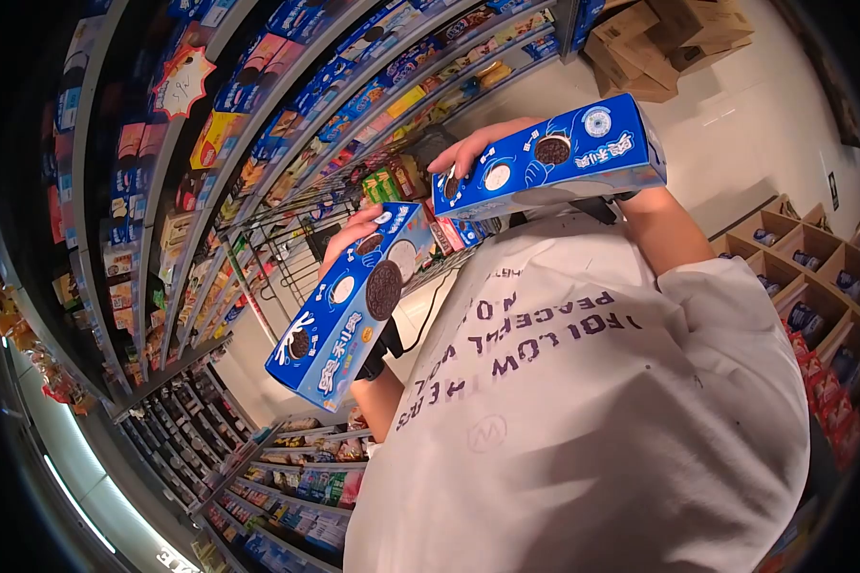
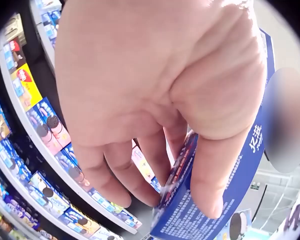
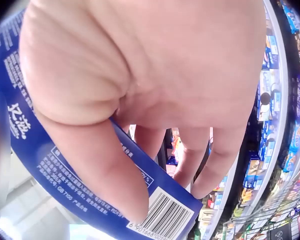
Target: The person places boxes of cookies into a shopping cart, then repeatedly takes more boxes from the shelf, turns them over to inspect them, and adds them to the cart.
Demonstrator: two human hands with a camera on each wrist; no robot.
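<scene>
I hold two blue cookie boxes printed with dark sandwich biscuits in front of my white T-shirt. My left hand (image 1: 354, 232) grips the far end of the lower box (image 1: 344, 315), which tilts down to the left. In the left wrist view the left hand (image 2: 155, 90) has its thumb on the box's face (image 2: 230, 190) and its fingers round the edge. My right hand (image 1: 483, 143) grips the upper box (image 1: 554, 158), held nearly level. The right wrist view shows the right hand (image 3: 155, 75) with its thumb pressed on that box's barcode side (image 3: 155, 210).
Long shop shelves (image 1: 287, 105) packed with snack packets run along the left and top. A wire rack (image 1: 287, 239) stands beyond the boxes. Cardboard cartons (image 1: 659, 43) lie on the floor at the top. Open display cartons (image 1: 803, 277) line the right side.
</scene>
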